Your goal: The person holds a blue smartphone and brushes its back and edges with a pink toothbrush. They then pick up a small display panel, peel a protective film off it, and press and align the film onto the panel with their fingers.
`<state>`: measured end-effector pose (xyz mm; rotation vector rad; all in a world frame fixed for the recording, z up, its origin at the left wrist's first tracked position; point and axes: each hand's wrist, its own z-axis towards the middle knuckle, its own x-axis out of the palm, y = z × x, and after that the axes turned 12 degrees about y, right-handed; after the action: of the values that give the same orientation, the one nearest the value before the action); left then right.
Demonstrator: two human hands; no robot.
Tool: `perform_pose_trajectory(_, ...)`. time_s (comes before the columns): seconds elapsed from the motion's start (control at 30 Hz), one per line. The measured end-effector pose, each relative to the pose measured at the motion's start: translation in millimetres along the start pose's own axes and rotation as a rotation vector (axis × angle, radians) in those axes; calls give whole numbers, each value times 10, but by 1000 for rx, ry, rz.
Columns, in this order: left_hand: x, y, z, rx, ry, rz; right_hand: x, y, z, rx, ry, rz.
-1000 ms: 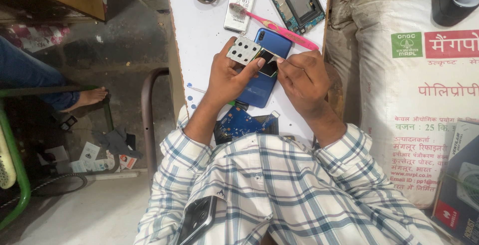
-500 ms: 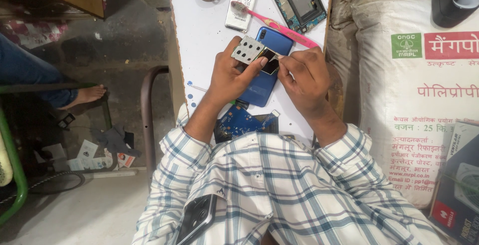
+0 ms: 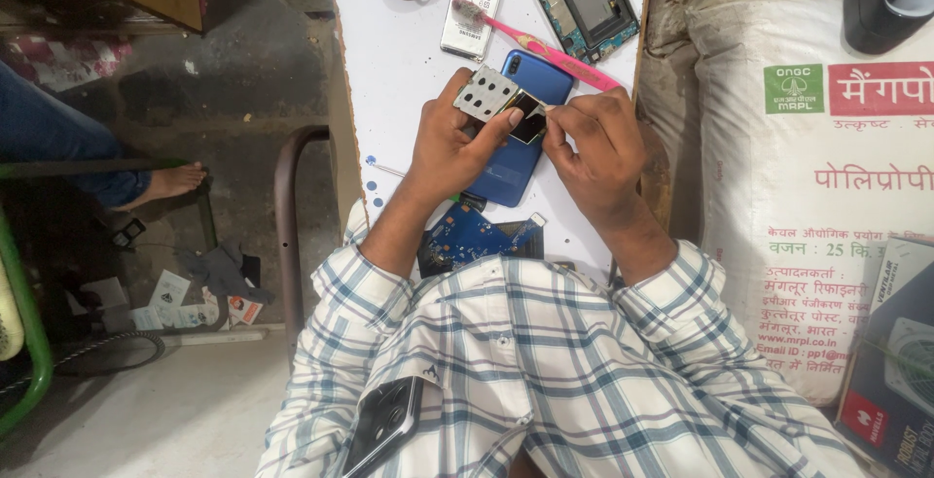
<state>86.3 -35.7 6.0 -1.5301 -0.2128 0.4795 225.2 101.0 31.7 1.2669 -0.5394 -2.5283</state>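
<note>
- The left hand (image 3: 449,152) pinches a small grey perforated metal plate (image 3: 484,92), thumb pressed to the dark square part (image 3: 528,118) joined to its edge.
- The right hand (image 3: 601,152) closes its fingertips on that dark part from the other side.
- Both hover just above the blue phone (image 3: 520,128), lying back-up on the white counter (image 3: 404,60).
- Judging progress: the plate is lifted free but the dark piece seems not yet separated (its joint is hidden).
- A blue circuit board (image 3: 470,238) lies near the wrists; a pink toothbrush (image 3: 545,42) beyond the fingers.
</note>
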Motion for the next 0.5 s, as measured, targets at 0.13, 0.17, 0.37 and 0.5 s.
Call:
perform_pose_trajectory(0.13,4,10,3,4,-2,14,-2,-6,2,-5,9,8)
perform_pose_trajectory(0.17,3,10,2,16,-3,22,-3,-7,2,-7,12,10)
perform_pose_trajectory(0.37,-6,2,-11,-20,-8,7,4,-10,13,-6,21,27)
perform_pose_trajectory(0.5,-8,3,-10,8,-12,26,8,-6,16,-3,18,32)
